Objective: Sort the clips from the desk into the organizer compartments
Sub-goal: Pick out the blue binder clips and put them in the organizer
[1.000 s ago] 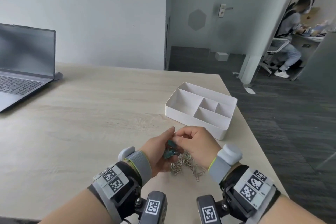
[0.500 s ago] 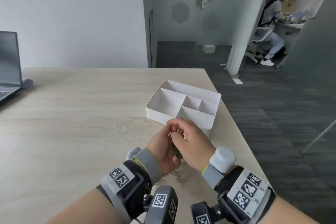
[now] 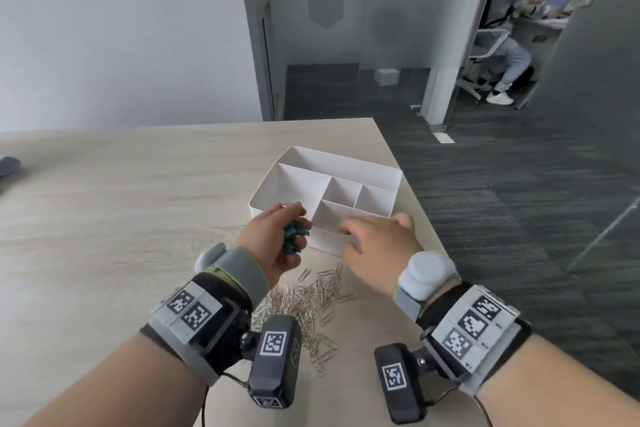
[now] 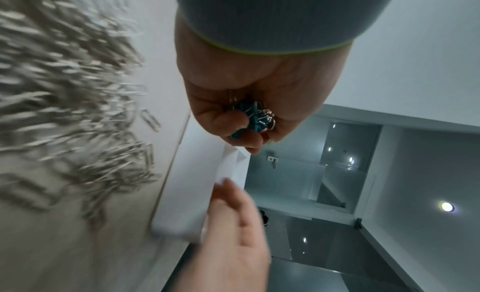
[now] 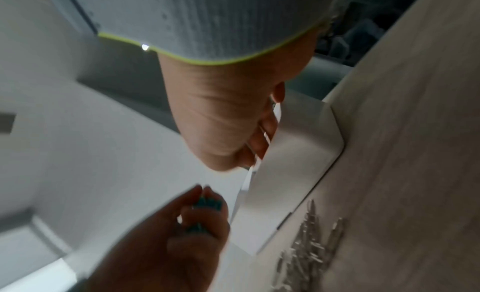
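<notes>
My left hand (image 3: 296, 230) grips a bunch of teal binder clips (image 3: 293, 236) and hovers at the near left corner of the white organizer (image 3: 346, 166). The left wrist view shows the clips (image 4: 253, 115) bundled in the curled fingers. My right hand (image 3: 377, 236) lies on the organizer's near rim, fingers fairly straight and blurred, holding nothing. From the right wrist, those fingers (image 5: 269, 124) reach the wall's top edge (image 5: 293, 152). Silver paper clips (image 3: 311, 302) lie heaped on the desk between my wrists. All the organizer's compartments that show are bare.
The organizer stands near the right edge of the wooden desk (image 3: 138, 201), with dark carpet (image 3: 502, 218) beyond. A grey object (image 3: 7, 165) pokes in at the far left. A person (image 3: 509, 21) sits in the room beyond the glass wall.
My hands have parted. The left one has lifted the teal clips forward to the organizer's corner, and the right one has let go and moved right onto the organizer's rim.
</notes>
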Available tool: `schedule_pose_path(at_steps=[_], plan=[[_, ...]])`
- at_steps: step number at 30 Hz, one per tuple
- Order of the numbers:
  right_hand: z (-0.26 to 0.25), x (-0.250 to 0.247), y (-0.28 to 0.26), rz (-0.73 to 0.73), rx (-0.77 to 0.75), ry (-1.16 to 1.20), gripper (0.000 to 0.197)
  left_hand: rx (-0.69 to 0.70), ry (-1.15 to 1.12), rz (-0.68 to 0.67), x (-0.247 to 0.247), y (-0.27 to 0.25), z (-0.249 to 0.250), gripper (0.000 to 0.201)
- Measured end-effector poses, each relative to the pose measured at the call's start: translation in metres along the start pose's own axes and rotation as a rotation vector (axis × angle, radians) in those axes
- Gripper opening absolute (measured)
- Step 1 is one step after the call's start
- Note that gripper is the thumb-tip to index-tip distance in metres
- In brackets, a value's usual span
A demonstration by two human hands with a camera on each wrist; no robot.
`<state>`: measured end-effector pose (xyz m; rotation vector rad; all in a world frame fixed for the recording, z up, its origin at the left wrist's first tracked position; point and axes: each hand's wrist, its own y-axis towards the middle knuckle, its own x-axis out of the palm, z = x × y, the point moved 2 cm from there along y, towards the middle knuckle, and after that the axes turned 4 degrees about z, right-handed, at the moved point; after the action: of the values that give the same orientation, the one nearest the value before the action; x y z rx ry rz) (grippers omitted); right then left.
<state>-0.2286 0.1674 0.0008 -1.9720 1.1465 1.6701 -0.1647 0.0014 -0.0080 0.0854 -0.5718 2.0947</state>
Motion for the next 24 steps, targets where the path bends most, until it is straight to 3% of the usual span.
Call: schedule_pose_path(at_steps=[2,4,8,15,18,21,24], plan=[[-0.01,0.004,0.004,-0.017,-0.114,-0.185,0.027,0.017,-0.006,0.013,0.0,0.004,0.006,0.016],[-0.016,0.009,0.008,-0.019,-0.164,-0.16,0.019,0.03,0.004,0.017,0.003,0.006,0.008,0.015],[-0.015,0.023,0.021,-0.172,-0.098,-0.098,0.029,0.017,0.03,0.01,0.006,0.009,0.004,0.014],[-0.011,0.019,0.025,-0.171,-0.122,0.028,0.028,-0.045,0.105,0.0,0.01,0.013,0.002,0.014],[-0.002,0.007,0.014,0.044,-0.019,0.321,0.025,0.123,0.285,0.002,0.021,0.017,0.011,0.016],[0.016,-0.002,0.003,0.243,0.147,0.611,0.021,0.488,0.766,-0.04,0.04,0.024,0.021,0.018],[0.03,-0.008,-0.006,0.319,0.277,0.792,0.021,0.79,1.226,-0.207,0.063,0.028,0.022,0.007]])
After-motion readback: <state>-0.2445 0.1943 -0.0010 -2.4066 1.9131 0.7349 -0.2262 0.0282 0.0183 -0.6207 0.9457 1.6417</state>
